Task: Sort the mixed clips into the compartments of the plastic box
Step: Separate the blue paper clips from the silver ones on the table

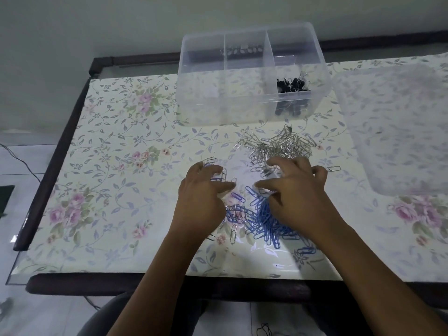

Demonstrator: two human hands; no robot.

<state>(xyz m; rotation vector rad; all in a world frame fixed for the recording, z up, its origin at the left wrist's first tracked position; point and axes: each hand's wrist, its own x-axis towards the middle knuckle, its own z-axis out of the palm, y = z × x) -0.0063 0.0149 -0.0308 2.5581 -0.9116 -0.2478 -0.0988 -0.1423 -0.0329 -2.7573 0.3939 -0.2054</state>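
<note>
A clear plastic box [218, 103] with three compartments stands at the back of the table; black binder clips [292, 84] lie in its right compartment. In front of it is a heap of silver paper clips [278, 144]. Nearer me lies a heap of blue paper clips [261, 221] with a few silver ones mixed in. My left hand [201, 197] rests palm down on the left part of the blue heap, fingers spread and touching clips. My right hand [295, 190] lies over the boundary between the two heaps, fingers bent, tips on the clips. No clip is plainly held.
The box's clear lid [400, 132] lies at the right on the floral tablecloth [109, 166]. The table's dark edge [169, 284] runs just in front of my forearms. A cable [21, 161] crosses the floor at left.
</note>
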